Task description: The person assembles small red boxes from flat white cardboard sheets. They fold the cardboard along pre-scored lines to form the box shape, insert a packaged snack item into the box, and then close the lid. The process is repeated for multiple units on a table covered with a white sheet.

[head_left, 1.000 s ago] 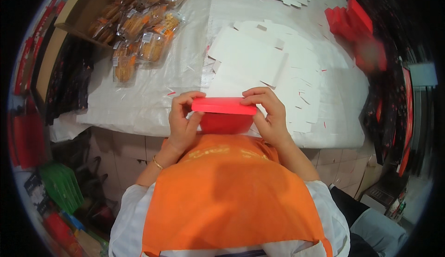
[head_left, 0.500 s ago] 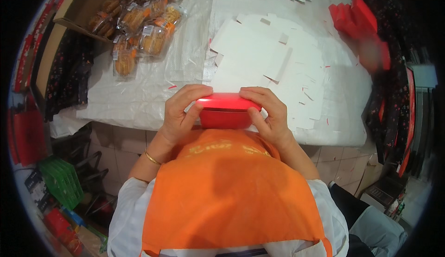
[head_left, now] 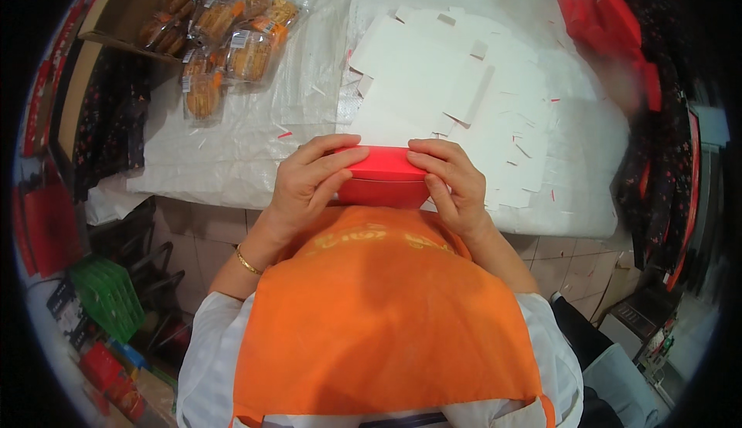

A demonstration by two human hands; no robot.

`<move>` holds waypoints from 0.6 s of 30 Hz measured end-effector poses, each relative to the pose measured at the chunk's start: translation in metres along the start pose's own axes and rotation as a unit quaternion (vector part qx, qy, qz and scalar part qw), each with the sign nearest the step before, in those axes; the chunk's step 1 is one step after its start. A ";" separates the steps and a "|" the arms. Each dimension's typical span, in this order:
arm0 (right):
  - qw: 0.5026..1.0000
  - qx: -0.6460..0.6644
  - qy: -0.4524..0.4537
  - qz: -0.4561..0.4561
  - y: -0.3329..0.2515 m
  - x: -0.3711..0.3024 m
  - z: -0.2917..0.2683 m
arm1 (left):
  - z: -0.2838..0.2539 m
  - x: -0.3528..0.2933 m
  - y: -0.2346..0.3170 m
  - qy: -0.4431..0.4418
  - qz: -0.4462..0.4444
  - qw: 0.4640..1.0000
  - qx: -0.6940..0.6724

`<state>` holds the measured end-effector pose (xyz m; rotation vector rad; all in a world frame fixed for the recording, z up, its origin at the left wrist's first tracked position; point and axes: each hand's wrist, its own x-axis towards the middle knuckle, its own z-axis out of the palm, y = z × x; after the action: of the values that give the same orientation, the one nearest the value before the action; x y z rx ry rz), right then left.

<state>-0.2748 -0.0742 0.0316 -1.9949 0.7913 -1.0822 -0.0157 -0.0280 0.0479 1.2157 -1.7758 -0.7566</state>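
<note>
A small red cardboard box [head_left: 384,190] is held between my two hands at the table's near edge, close to the orange apron. My left hand [head_left: 315,174] grips its left end, fingers over the top and thumb at the near side. On the right end my right hand [head_left: 454,182] is closed the same way. A thin seam runs across the near face, just below the top panel. Flat white box blanks [head_left: 421,80] lie in a stack right beyond the box. The underside of the box is hidden.
Clear-wrapped baked snacks [head_left: 251,51] are piled at the far left, beside an open brown carton [head_left: 116,7]. Folded red boxes [head_left: 603,22] are heaped at the far right. Red and white paper scraps dot the white sheeting [head_left: 255,146]. A green crate [head_left: 107,297] stands low on the left.
The top of the red box has tipped so more of its upper panel faces me, and the dark gap at its front has narrowed to a seam. My left fingers have shifted inward over the top.
</note>
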 end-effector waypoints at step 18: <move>0.993 -0.021 -0.073 -0.088 0.013 0.002 -0.010 | 0.017 -0.013 -0.017 0.002 0.037 0.998 -0.044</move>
<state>-0.2847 -0.0856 0.0257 -2.1835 0.5744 -1.0095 -0.0214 -0.0214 0.0216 1.0859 -1.7565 -0.7803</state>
